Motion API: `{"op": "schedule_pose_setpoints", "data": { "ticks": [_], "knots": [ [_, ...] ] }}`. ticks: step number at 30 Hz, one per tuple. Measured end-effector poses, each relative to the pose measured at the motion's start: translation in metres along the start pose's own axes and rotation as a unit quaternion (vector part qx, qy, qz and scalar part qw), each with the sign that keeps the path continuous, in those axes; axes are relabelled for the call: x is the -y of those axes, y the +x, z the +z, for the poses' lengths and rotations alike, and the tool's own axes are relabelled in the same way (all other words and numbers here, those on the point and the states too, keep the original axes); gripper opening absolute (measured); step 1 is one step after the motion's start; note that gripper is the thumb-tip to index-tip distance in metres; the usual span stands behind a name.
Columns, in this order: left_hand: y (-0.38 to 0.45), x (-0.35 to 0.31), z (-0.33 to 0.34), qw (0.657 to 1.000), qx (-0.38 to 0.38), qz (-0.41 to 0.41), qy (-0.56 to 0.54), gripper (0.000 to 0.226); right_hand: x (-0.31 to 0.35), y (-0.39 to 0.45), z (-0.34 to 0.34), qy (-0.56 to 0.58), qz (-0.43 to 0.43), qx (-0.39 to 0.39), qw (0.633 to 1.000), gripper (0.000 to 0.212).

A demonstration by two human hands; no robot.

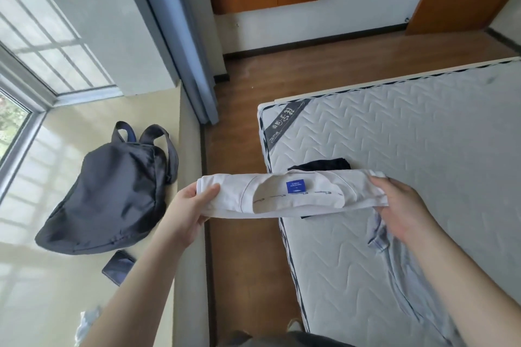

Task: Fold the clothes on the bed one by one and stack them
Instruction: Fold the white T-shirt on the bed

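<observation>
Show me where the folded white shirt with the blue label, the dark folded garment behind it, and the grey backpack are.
Folded white shirt with blue label [310, 200]: head view, on its collar band.
Dark folded garment [324, 164]: head view, its exposed top.
Grey backpack [112, 194]: head view, body centre.

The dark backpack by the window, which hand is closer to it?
Left. The left hand grips the white shirt's end just right of the backpack; the right hand holds the other end, over the mattress.

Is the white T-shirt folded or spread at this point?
Folded: the white T-shirt is a narrow layered band, collar label up, held at its ends by left hand and right hand.
</observation>
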State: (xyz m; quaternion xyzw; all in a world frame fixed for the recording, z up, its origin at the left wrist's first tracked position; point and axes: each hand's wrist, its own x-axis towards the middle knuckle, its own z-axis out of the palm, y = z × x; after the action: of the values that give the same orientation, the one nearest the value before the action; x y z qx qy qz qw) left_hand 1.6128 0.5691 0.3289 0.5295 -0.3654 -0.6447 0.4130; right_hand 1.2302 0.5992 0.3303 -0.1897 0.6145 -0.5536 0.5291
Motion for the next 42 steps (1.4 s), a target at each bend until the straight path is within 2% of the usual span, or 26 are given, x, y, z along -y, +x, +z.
{"op": "schedule_pose_setpoints", "data": {
  "ticks": [8,15,19,28,31,32,33,34,37,40,42],
  "knots": [
    [0.087,-0.024,-0.014,1.0,-0.013,-0.025,-0.005,0.02,0.022,0.083,0.059,0.034,0.0,-0.003,0.999,0.016],
    [0.179,-0.056,-0.043,0.998,0.036,-0.039,-0.014,0.019,0.03,0.153,0.112,0.028,0.013,-0.008,0.999,0.015],
    [0.229,-0.072,-0.049,0.997,0.056,-0.059,0.006,0.014,0.038,0.182,0.137,0.018,0.013,-0.035,0.999,0.025],
    [0.332,-0.097,-0.029,0.993,0.076,-0.085,0.014,0.017,0.055,0.265,0.166,0.05,-0.002,-0.148,0.988,0.01],
    [0.367,-0.1,-0.022,0.993,0.064,-0.101,0.013,0.016,0.059,0.305,0.16,0.148,0.036,-0.132,0.979,0.035],
    [0.378,-0.101,-0.019,0.993,0.063,-0.103,0.014,0.015,0.061,0.314,0.16,0.139,0.045,-0.135,0.98,0.039],
    [0.389,-0.102,-0.016,0.992,0.065,-0.103,0.015,0.014,0.064,0.326,0.159,0.143,0.058,-0.129,0.98,0.034],
    [0.399,-0.104,-0.013,0.992,0.065,-0.104,0.015,0.014,0.068,0.334,0.161,0.086,0.048,-0.118,0.988,0.024],
    [0.428,-0.11,0.0,0.992,0.048,-0.112,0.016,0.018,0.082,0.364,0.17,-0.003,0.043,-0.147,0.988,0.006],
    [0.454,-0.114,0.015,0.992,0.047,-0.113,0.024,0.015,0.097,0.395,0.174,-0.031,0.027,-0.156,0.987,0.014],
    [0.471,-0.118,0.025,0.993,0.042,-0.112,0.023,0.015,0.105,0.417,0.174,-0.031,0.033,-0.154,0.987,0.011]
  ]
}}
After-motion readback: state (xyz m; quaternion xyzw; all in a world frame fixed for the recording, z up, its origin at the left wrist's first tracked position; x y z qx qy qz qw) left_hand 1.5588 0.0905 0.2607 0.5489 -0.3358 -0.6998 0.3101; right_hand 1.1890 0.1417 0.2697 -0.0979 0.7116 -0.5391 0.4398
